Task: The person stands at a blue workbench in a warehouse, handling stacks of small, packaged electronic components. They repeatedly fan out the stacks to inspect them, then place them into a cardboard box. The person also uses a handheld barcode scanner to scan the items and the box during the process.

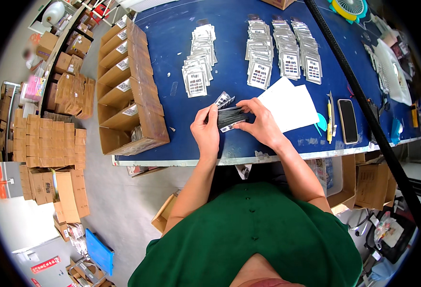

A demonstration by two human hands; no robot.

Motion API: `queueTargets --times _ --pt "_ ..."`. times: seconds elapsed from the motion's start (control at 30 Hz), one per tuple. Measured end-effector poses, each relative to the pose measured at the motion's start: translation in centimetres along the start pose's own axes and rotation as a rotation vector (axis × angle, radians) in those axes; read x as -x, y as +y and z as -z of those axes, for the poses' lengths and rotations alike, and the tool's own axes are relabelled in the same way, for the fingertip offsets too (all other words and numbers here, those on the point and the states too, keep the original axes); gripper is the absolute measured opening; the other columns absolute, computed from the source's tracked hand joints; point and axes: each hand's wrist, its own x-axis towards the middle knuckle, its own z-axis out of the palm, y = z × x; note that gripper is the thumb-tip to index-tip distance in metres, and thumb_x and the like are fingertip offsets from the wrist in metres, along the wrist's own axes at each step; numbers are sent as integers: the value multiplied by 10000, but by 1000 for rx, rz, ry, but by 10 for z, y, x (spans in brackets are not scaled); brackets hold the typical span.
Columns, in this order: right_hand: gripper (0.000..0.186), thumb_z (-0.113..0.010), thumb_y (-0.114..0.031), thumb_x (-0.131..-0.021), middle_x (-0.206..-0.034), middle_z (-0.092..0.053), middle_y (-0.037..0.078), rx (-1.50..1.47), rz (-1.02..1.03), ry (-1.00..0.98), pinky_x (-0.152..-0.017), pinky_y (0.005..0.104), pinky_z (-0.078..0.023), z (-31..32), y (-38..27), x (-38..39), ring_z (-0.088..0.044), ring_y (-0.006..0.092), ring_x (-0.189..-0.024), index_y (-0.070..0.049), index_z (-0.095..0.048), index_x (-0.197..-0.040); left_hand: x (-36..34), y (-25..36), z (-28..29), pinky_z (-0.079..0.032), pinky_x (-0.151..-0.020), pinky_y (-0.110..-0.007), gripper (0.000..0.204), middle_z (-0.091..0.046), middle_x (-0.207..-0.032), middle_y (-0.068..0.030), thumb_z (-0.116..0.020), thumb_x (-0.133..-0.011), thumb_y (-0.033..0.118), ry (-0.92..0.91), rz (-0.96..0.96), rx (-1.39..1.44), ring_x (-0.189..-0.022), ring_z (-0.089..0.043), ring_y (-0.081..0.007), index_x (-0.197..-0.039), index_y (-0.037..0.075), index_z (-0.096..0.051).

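Note:
Near the front edge of the blue table, both hands grip a small bundle of thin flat packets [230, 117] with dark edges. My left hand [206, 130] closes on its left side, thumb up, where a printed packet tilts away from the rest. My right hand [262, 122] pinches the right side between thumb and fingers. Beyond the hands lies a long overlapping row of printed cards in clear sleeves [196, 82]. Further right are more such rows [259, 74]. White paper sheets [291, 106] lie just right of my right hand.
At the left stands a cardboard box divided into compartments [146, 122], with packets in its nearest one. A phone [348, 122], a yellow pen [329, 125] and a teal fan-shaped piece [321, 122] lie at right. A black pole [358, 91] slants across; stacked cartons [48, 143] stand left.

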Motion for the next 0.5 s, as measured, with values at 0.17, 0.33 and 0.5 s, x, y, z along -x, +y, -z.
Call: queueTargets --times 0.17,0.33,0.5 --pt "709 -878 -68 -720 -1195 -609 139 155 33 69 -949 384 -538 -4 6 -2 -627 292 -1143 -59 -546 -1346 -18 5 10 -478 -697 -259 274 -704 -828 -68 -713 -976 225 -159 94 -204 -756 -585 -77 -995 -48 -730" --pt "947 -867 -60 -730 -1397 -541 190 -116 46 -17 -1054 419 -485 -13 -1 -7 -565 360 -1268 -73 -349 -1524 -29 19 16 -499 -772 -322 381 -682 -891 -149 -567 -1058 359 -387 -32 -424 -833 -620 -135 -1079 -14 -644" --pt "954 -851 -46 -729 -1357 -536 208 56 138 -64 -1057 432 -470 -21 -3 -5 -557 398 -1242 -63 -333 -1530 -17 10 16 -477 -966 -379 471 -626 -1239 -197 -452 -1099 381 -273 -199 -205 -1096 -620 -250 -1354 -14 -484"
